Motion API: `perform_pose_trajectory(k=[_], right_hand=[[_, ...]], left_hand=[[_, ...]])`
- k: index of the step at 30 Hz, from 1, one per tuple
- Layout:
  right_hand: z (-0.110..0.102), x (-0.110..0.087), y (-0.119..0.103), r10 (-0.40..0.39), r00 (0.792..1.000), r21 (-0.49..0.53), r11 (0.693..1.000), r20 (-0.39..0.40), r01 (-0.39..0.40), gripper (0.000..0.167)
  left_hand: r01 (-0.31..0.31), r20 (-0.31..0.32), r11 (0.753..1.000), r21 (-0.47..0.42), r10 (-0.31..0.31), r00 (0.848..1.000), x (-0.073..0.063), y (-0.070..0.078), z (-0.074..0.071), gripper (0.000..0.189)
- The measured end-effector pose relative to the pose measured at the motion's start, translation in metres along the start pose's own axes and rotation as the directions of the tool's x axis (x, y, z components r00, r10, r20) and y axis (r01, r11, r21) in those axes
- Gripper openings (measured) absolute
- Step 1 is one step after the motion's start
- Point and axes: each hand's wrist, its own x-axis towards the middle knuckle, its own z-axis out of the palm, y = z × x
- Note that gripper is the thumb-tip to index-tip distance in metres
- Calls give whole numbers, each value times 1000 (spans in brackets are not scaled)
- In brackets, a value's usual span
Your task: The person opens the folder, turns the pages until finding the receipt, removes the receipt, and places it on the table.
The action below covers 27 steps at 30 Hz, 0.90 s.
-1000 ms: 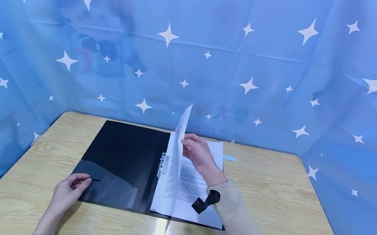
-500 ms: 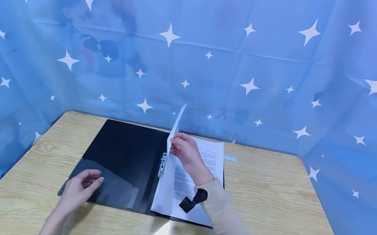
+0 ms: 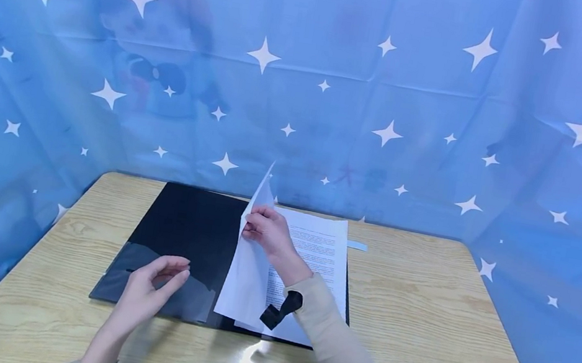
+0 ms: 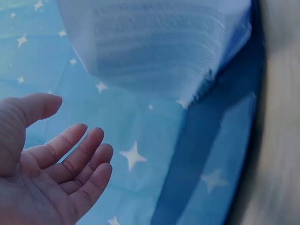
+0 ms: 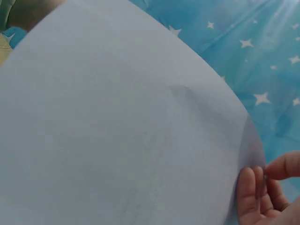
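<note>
My right hand [image 3: 273,233] pinches the edge of a lifted paper sheet [image 3: 245,275], which stands up and curves over the middle of an open black folder [image 3: 201,218]. In the right wrist view the thumb and fingers [image 5: 251,197] grip the edge of this sheet [image 5: 117,117]. Printed pages [image 3: 317,248] lie on the folder's right half. My left hand [image 3: 153,286] hovers over the clear pocket [image 3: 200,296] on the left cover, holding nothing. Its fingers [image 4: 84,150] are loosely bent in the left wrist view. The sheet hides the folder's metal clip.
A light blue tab [image 3: 357,245] sticks out past the pages on the right. The wooden table [image 3: 419,307] extends around the folder. Behind it hangs a blue curtain [image 3: 329,112] with white stars.
My right hand has moved left, bringing the raised sheet over from the right side past the clip. My left hand has left the cover's left edge and moved right, toward the sheet.
</note>
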Motion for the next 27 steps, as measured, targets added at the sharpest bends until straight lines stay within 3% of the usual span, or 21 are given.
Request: perform_pose_trajectory(k=[12, 21, 27], right_hand=[[17, 3, 12, -13, 1000, -44, 999, 8, 14, 10], [27, 6, 18, -11, 999, -53, 999, -33, 9, 9], [33, 4, 21, -5, 999, -50, 999, -32, 4, 9]], left_hand=[[-47, 8, 993, -104, 49, 999, -1, 31, 9, 15], [56, 24, 989, -139, -53, 998, -1, 38, 16, 14], [87, 10, 982, -165, -86, 996, 0, 43, 22, 16]])
